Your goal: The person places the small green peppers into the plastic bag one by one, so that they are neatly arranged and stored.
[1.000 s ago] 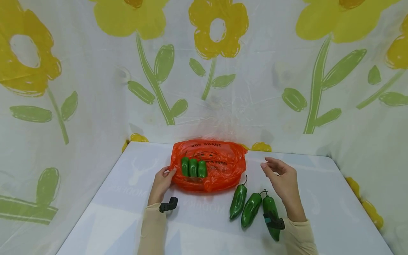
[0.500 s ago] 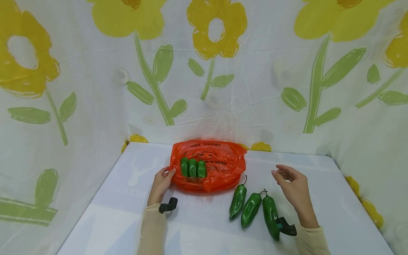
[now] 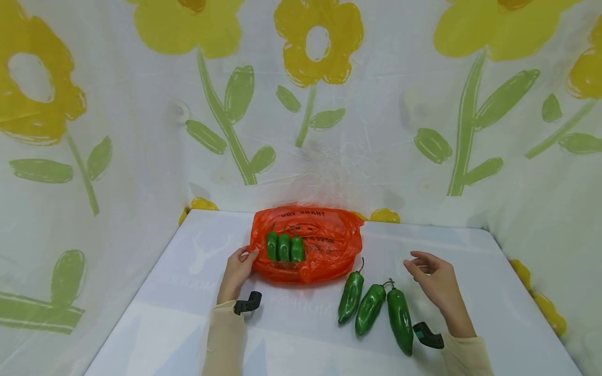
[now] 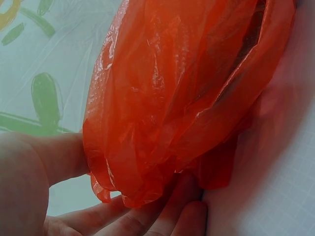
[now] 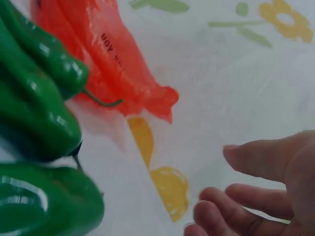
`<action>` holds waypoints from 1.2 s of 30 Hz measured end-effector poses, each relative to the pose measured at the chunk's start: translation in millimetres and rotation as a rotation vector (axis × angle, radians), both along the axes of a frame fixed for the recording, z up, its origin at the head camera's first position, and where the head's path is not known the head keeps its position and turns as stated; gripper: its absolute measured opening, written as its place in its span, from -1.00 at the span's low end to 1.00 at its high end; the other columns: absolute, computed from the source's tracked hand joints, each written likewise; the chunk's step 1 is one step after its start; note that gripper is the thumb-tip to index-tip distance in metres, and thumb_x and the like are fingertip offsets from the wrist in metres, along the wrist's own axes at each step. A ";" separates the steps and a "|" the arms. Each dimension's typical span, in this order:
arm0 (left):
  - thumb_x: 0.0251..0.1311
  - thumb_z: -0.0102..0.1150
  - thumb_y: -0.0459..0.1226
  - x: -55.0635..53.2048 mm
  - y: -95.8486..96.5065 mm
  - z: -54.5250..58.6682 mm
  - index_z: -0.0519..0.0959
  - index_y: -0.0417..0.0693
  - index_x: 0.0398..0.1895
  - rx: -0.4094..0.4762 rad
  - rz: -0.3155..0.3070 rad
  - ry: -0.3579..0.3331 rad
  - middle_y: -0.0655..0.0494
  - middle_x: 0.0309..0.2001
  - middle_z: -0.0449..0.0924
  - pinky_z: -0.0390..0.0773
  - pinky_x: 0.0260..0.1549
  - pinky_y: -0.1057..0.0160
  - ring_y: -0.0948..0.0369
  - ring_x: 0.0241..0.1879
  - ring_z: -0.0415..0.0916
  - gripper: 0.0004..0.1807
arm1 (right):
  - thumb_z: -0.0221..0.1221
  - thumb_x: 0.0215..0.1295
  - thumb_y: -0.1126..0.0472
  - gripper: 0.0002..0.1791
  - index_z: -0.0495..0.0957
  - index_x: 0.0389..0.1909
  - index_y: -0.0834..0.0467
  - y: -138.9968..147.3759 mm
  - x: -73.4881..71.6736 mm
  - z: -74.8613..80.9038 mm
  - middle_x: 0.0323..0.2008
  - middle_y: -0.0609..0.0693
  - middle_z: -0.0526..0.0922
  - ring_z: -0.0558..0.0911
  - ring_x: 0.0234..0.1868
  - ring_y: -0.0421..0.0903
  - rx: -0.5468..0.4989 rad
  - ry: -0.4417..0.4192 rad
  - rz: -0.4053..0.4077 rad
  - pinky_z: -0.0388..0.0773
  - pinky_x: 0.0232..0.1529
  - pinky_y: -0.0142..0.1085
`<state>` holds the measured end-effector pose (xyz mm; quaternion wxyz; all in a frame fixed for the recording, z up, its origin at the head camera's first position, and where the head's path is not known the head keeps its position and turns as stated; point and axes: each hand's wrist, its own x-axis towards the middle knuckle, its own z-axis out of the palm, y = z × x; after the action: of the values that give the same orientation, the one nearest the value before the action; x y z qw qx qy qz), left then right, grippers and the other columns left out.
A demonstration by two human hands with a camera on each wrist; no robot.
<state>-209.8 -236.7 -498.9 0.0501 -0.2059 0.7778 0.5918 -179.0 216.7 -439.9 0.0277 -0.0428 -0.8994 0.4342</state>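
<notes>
My left hand (image 3: 239,270) is pinching the near-left edge of the orange plastic bag (image 3: 324,248), holding it in place. My right hand (image 3: 435,282) is loose and holding nothing, hovering just right of three green peppers (image 3: 370,308) lined up on the white table (image 3: 494,308). Three more peppers in the bag (image 3: 284,247) show at its mouth, so I'd say roughly halfway, three left.

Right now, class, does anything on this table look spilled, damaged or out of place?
Nothing stands out. Three green peppers sit on the orange plastic bag, whose edge the left hand pinches; three more lie in a row beside the empty right hand.
</notes>
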 end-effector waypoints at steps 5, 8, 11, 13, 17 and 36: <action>0.51 0.00 0.06 -1.8 -0.2 -0.2 0.22 -0.17 0.56 -0.013 -0.003 -0.001 -0.34 0.39 0.45 0.54 0.34 -0.07 -0.10 0.27 0.53 -0.27 | 0.25 0.45 -0.02 -0.37 0.50 0.31 0.36 8.3 -2.2 -14.0 0.02 0.30 0.71 0.70 -0.21 -0.15 0.034 -0.072 0.069 0.64 -0.34 -0.41; 0.51 0.00 0.05 -1.1 -0.8 0.1 0.22 -0.16 0.56 -0.021 -0.001 -0.003 -0.33 0.39 0.45 0.55 0.32 -0.06 -0.09 0.26 0.52 -0.28 | 0.25 0.45 0.00 -0.38 0.51 0.27 0.41 11.2 -4.0 -20.1 -0.02 0.30 0.72 0.73 -0.20 -0.06 0.037 -0.094 0.110 0.66 -0.34 -0.37; 0.51 0.00 0.04 0.1 -1.3 0.9 0.22 -0.16 0.56 -0.022 -0.006 -0.003 -0.33 0.39 0.44 0.54 0.31 -0.06 -0.09 0.25 0.51 -0.29 | 0.26 0.44 0.00 -0.39 0.51 0.25 0.43 12.7 -5.3 -24.7 -0.05 0.28 0.74 0.72 -0.21 -0.08 0.030 -0.133 0.150 0.68 -0.32 -0.35; 0.51 0.00 0.04 0.1 -1.6 1.0 0.21 -0.17 0.56 -0.020 -0.011 0.000 -0.34 0.40 0.43 0.54 0.32 -0.07 -0.09 0.25 0.51 -0.28 | 0.26 0.44 0.02 -0.39 0.51 0.24 0.44 13.6 -5.6 -27.5 -0.08 0.26 0.74 0.71 -0.23 -0.09 0.024 -0.168 0.178 0.69 -0.32 -0.33; 0.51 0.00 0.05 -0.2 -2.0 0.7 0.20 -0.17 0.57 -0.017 -0.015 -0.005 -0.34 0.41 0.42 0.53 0.33 -0.07 -0.09 0.26 0.50 -0.27 | 0.28 0.42 0.04 -0.42 0.53 0.20 0.46 14.7 -6.0 -32.1 -0.11 0.22 0.74 0.67 -0.25 -0.09 0.011 -0.233 0.216 0.71 -0.33 -0.29; 0.53 0.00 0.03 1.1 -1.8 1.9 0.17 -0.18 0.58 -0.002 -0.021 0.002 -0.36 0.45 0.38 0.49 0.39 -0.12 -0.13 0.35 0.46 -0.27 | 0.32 0.37 0.01 -0.45 0.61 0.12 0.41 13.9 -4.2 -31.7 -0.13 0.13 0.73 0.68 -0.24 -0.10 -0.009 -0.371 0.307 0.78 -0.25 -0.17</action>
<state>-208.7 -238.5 -497.0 0.0553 -0.1973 0.7805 0.5906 -183.2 230.6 -471.6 -0.2047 0.0155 -0.8830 0.4221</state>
